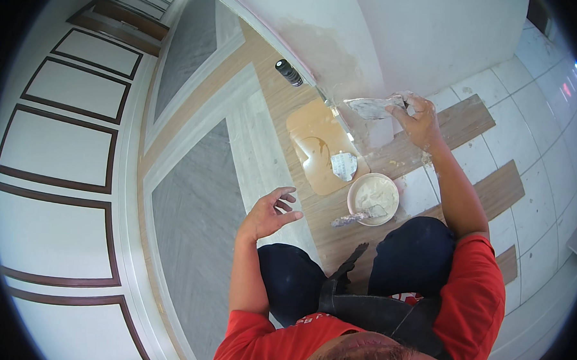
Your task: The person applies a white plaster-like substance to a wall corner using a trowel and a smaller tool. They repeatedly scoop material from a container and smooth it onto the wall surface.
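Note:
My right hand [422, 123] is closed around the handle of a putty knife [370, 108], whose wide blade is smeared with white. The blade points left, close to the lower part of the wall [429, 44] at its corner. My left hand [267, 215] holds nothing, its fingers loosely bent and apart above the floor. Between my hands and just beyond my knees stands a round bowl [350, 197] of white putty [372, 189]. A second, smeared putty knife [350, 219] rests across its near rim, handle to the left.
Beyond the bowl lies a tan board [304, 126] carrying a whitish scrap [344, 166]. A black can [288, 72] lies or stands by the wall's edge. Wood-look planks [502, 184] partly cover white tiles [546, 175] at right. Panelled white wall [61, 145] runs along the left.

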### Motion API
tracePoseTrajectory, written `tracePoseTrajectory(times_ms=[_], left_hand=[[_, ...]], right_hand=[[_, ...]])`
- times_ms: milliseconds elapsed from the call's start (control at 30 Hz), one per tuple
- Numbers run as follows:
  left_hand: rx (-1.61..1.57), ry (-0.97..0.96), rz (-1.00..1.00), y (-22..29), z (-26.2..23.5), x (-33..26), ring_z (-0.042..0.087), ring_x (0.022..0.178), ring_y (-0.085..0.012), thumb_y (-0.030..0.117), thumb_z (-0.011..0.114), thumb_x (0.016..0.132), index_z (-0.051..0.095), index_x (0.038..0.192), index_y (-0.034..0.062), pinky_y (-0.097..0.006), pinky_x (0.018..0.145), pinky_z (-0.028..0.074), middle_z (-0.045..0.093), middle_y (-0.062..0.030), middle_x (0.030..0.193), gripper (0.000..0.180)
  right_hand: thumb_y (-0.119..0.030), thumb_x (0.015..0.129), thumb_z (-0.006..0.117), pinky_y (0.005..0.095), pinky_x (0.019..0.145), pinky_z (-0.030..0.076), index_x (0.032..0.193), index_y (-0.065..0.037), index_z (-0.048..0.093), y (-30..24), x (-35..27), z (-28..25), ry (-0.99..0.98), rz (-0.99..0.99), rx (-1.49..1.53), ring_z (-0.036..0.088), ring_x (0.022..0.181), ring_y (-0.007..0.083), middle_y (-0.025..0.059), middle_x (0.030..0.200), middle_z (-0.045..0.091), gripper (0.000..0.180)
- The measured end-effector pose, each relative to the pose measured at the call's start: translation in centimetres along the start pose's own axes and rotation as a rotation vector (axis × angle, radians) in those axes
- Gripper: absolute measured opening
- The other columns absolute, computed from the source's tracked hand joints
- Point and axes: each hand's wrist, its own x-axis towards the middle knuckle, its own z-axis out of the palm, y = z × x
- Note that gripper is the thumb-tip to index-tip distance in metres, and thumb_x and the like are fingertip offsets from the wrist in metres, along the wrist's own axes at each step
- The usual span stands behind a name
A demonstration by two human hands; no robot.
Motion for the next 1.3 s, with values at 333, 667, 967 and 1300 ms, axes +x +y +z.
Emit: tracePoseTrajectory(times_ms=[333,667,967,1300], left_hand=[[-0.046,-0.016,-0.021,-0.1,0.2,-0.1,0.068,0.100,-0.0186,0.031,0.093,0.083,0.060,0.147,0.0055,-0.035,0.086,0.057,0.070,-0.0120,0.120,0.077],[0.018,-0.045,-0.039,0.5,0.4,0.2,0.068,0.100,-0.0191,0.033,0.092,0.083,0.061,0.146,0.0052,-0.035,0.086,0.058,0.071,-0.0108,0.121,0.076],[0.064,-0.039,-0.041,-0.3,0.1,-0.3,0.069,0.099,-0.0205,0.036,0.092,0.082,0.062,0.146,0.0068,-0.036,0.086,0.058,0.072,-0.0113,0.118,0.077],[0.077,-0.003,-0.020,0.4,-0.5,-1.1,0.070,0.095,-0.0207,0.037,0.092,0.082,0.062,0.145,0.0066,-0.036,0.082,0.059,0.071,-0.0129,0.119,0.076]], right_hand=[[-0.040,0.092,0.081,0.0431,0.095,0.054,0.120,0.000,0.075,4.4,1.8,1.5,-0.095,0.118,-0.069,0.067,0.107,0.0332,0.0194,0.115,0.075,0.049],[-0.041,0.091,0.084,0.0408,0.094,0.055,0.120,0.002,0.075,3.8,2.8,2.3,-0.041,0.126,-0.108,0.071,0.105,0.0302,0.0203,0.109,0.076,0.052],[-0.017,0.093,0.079,0.0392,0.081,0.054,0.106,-0.001,0.077,0.1,0.5,-1.9,0.042,-0.105,-0.077,0.071,0.094,0.0233,0.0130,0.095,0.076,0.021],[-0.006,0.090,0.070,0.0427,0.083,0.051,0.102,-0.003,0.074,-1.5,0.4,-0.1,-0.220,-0.683,-0.627,0.065,0.093,0.0295,0.0097,0.097,0.072,0.013]])
